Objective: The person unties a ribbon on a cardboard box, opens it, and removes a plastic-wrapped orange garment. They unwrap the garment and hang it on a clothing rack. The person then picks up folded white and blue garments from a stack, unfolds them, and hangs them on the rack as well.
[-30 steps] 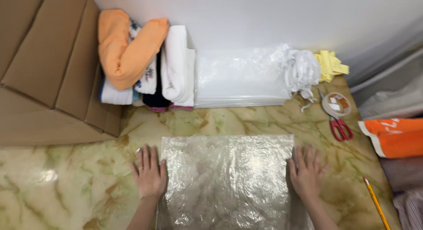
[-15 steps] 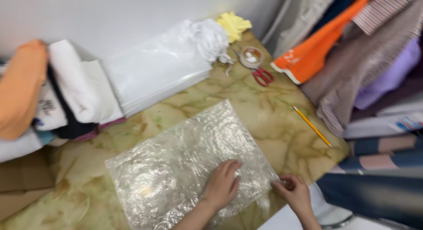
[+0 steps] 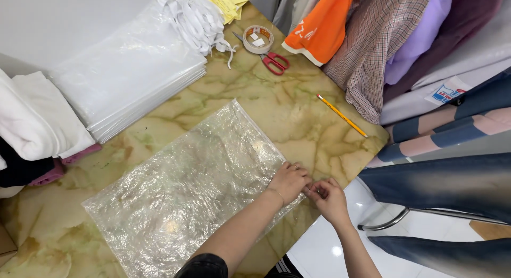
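One crinkly clear plastic sheet (image 3: 186, 187) lies flat on the marble table (image 3: 298, 113). The left hand (image 3: 289, 181) presses flat on its right edge, fingers together. Just right of it, the right hand (image 3: 328, 195) pinches that same corner, close to the table's edge. Beyond the hands lie one pencil (image 3: 341, 115), one pair of red scissors (image 3: 274, 60), one tape roll (image 3: 258, 39). There is bare table between

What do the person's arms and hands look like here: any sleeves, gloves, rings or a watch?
Both hands are bare, with no gloves. The left hand has a long bare forearm that ends in a dark, black-looking short sleeve at the bottom edge of the view. The right hand has a bare forearm with no sleeve in view. No watch or rings can be made out.
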